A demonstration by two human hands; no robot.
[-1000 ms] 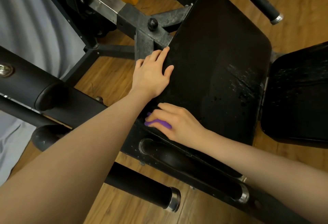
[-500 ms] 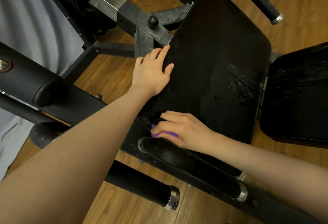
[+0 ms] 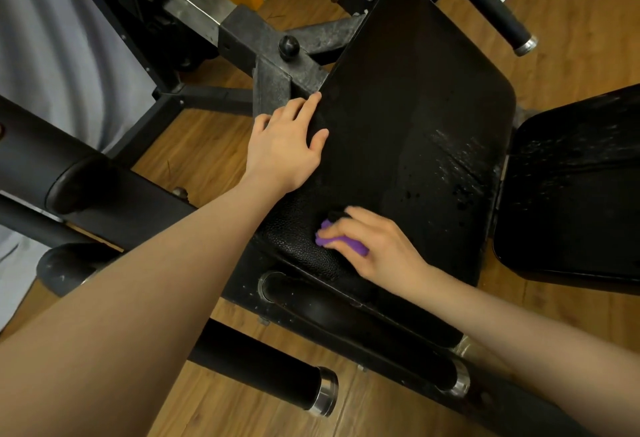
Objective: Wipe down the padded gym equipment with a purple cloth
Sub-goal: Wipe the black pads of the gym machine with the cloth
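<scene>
Our right hand (image 3: 375, 249) has slid the cloth (image 3: 341, 241) inward along the pad's (image 3: 415, 107) near edge, fingers curled round it. Our left hand (image 3: 284, 147) rests flat, fingers straight, bracing the pad's edge. Most of it looks unwiped.
</scene>
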